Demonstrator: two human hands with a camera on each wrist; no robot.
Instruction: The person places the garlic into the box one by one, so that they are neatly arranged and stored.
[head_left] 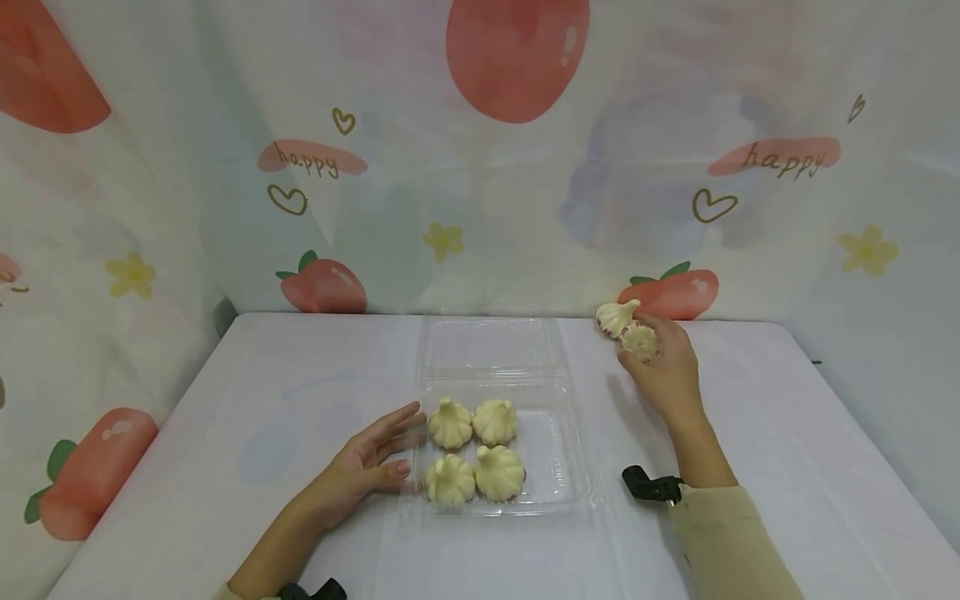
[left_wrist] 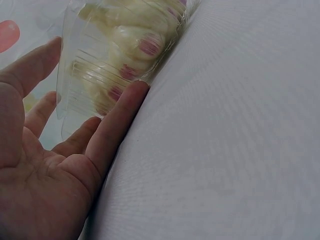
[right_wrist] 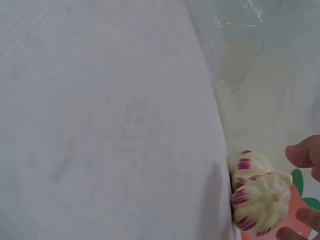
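Note:
A clear plastic clamshell box [head_left: 557, 454] lies with its lid [head_left: 491, 343] folded back. Several cream garlic bulbs [head_left: 500, 473] sit in its left part, in two rows. My left hand [head_left: 351, 473] rests beside the box, fingers relaxed, with fingertips [left_wrist: 134, 92] right at its ribbed wall. At the far right of the table are two more garlic bulbs with purple streaks, one [head_left: 617, 317] behind the other [head_left: 641, 342]. Around the nearer bulb my right hand [head_left: 672, 379] spreads its thumb and fingers; in the right wrist view a gap shows between thumb [right_wrist: 301, 152] and bulb.
A white cloth covers the table [head_left: 315, 375]. Behind it hangs a printed curtain [head_left: 510, 208] with fruit, hearts and lettering, close to the back edge and the two bulbs there. A black wrist camera mount [head_left: 651, 485] sits by the right sleeve.

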